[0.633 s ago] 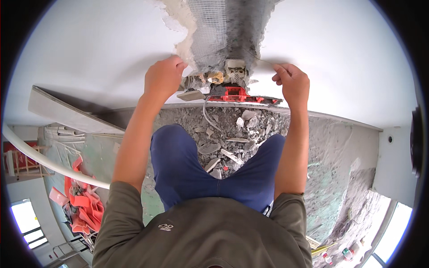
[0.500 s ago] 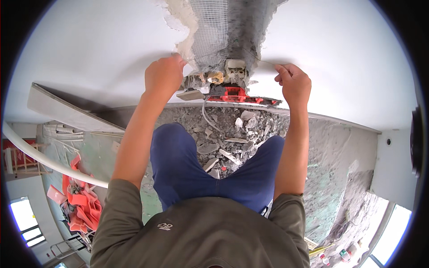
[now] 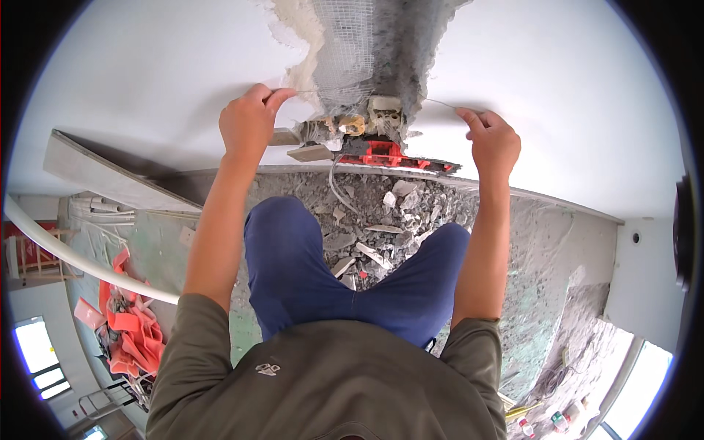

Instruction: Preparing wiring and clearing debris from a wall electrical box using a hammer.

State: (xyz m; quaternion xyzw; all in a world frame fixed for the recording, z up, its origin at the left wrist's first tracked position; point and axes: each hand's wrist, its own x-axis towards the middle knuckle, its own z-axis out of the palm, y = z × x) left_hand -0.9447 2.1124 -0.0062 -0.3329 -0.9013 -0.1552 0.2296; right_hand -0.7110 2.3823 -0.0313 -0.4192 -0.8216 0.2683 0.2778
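Note:
Both my hands are up at the wall, on either side of a broken-out vertical channel (image 3: 400,55) lined partly with white mesh (image 3: 345,44). My left hand (image 3: 249,121) is closed in a pinch on a thin strand (image 3: 312,92), wire or string, that runs towards the channel. On the other side, the fingertips of my right hand (image 3: 491,139) pinch a thin pale strand (image 3: 440,102) as well. Whether it is one continuous piece behind the channel's edge I cannot tell. Below, at the channel's foot, are a pale box-like fitting (image 3: 385,110) and a red plastic piece (image 3: 383,153).
Broken rubble (image 3: 367,227) covers the floor between my knees. A grey board (image 3: 110,172) leans at the wall's left, and a white hose or pipe (image 3: 81,264) arcs nearby. Pink-red crumpled material (image 3: 136,330) lies at lower left. Small bottles (image 3: 559,421) stand at lower right.
My hands have moved farther apart: the left one to the left, the right one slightly right and down. The strand on the right looks straighter.

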